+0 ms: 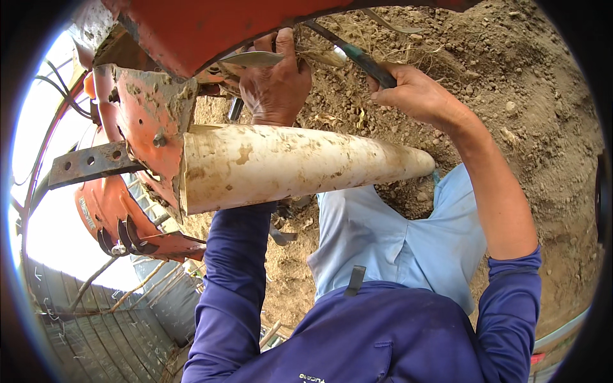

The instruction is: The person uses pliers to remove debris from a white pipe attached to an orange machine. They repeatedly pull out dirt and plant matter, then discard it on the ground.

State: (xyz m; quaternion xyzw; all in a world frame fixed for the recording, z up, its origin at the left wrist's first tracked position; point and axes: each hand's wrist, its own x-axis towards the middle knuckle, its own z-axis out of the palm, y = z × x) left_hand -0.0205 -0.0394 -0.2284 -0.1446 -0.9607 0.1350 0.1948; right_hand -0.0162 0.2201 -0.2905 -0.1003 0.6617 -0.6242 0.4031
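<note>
My right hand [412, 96] is closed round the dark green-and-black handle [369, 66] of a tool. Its thin dark shaft runs up and left beneath a red metal guard [236, 25], and I cannot tell its kind. Under the same guard my left hand [276, 89] shows its back, with the fingers bent and partly hidden; what they grip cannot be made out. A curved metal blade [252, 59] crosses close by the left fingers. Dry roots and stalks [325, 56] hang between the two hands.
A mud-stained white pipe [300, 161] lies across my left forearm, between my body and the machine. Red plates [153, 121] with a holed flat bar [89, 165] stand at left. Loose, cloddy soil [491, 57] covers the ground. A dark slatted wall [102, 332] shows lower left.
</note>
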